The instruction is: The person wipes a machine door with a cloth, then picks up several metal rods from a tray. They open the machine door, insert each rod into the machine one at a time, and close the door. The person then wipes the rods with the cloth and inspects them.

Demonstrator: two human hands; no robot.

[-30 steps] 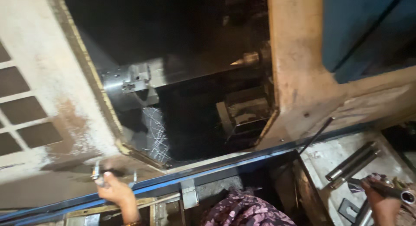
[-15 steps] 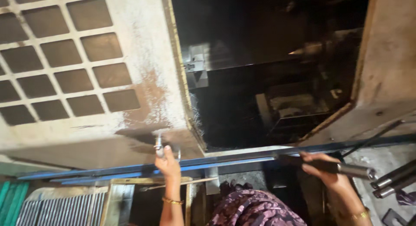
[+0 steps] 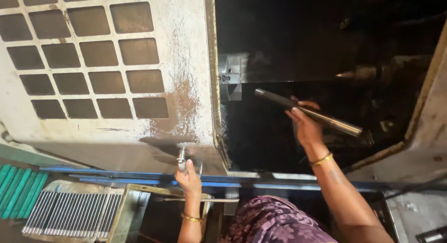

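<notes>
A long steel rod [image 3: 309,113] is gripped in the right hand [image 3: 305,126], held slanted inside the dark machine opening [image 3: 326,52]. The left hand [image 3: 190,177] is closed around the metal handle [image 3: 182,158] of the cream sliding door [image 3: 93,70], above the blue rail [image 3: 116,174].

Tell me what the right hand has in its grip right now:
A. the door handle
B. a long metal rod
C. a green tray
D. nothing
B: the right hand is closed around a long metal rod, held inside the dark machine opening, while the left hand is on the door handle.
</notes>
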